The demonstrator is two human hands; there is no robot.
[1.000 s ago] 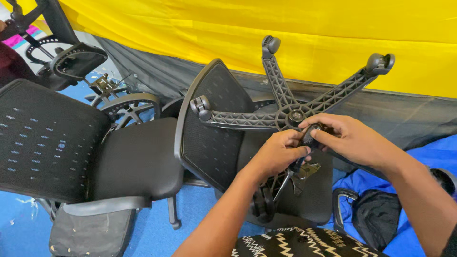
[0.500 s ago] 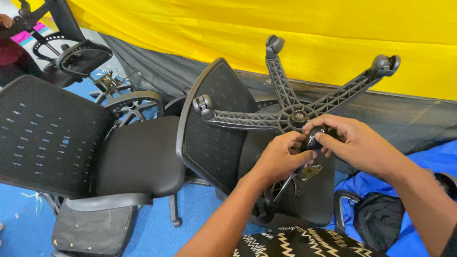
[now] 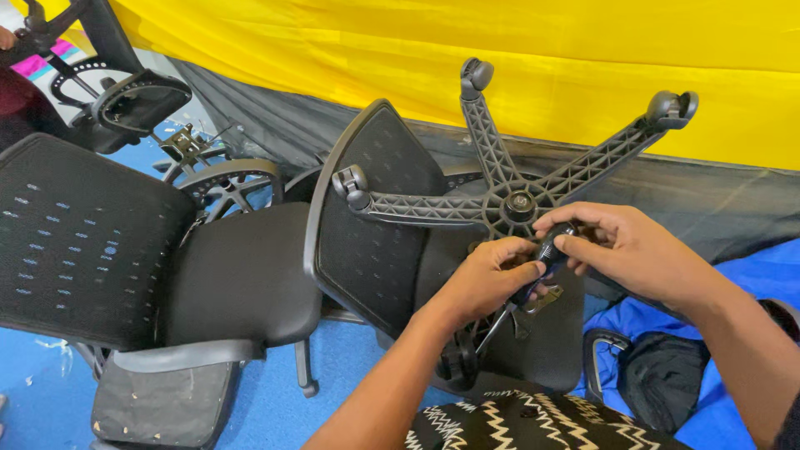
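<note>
Head view: both hands' (image 3: 492, 279) (image 3: 633, 250) grip pinches black handle (image 3: 550, 247).

A yellow sheet (image 3: 333, 50) is hung above and beyond the grip, with grey cloth (image 3: 275, 125) draped beneath it. Blue floor (image 3: 267, 400) is seen below, and a black mesh-backed chair (image 3: 125, 250) is placed well left.

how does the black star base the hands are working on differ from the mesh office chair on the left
The black plastic five-arm star base is turned up, casters in the air, detached from any seat; the black mesh-backed office chair stands upright, seat and armrest fitted. The left hand and right hand work at the base; nothing touches the chair. Both are black.
</note>
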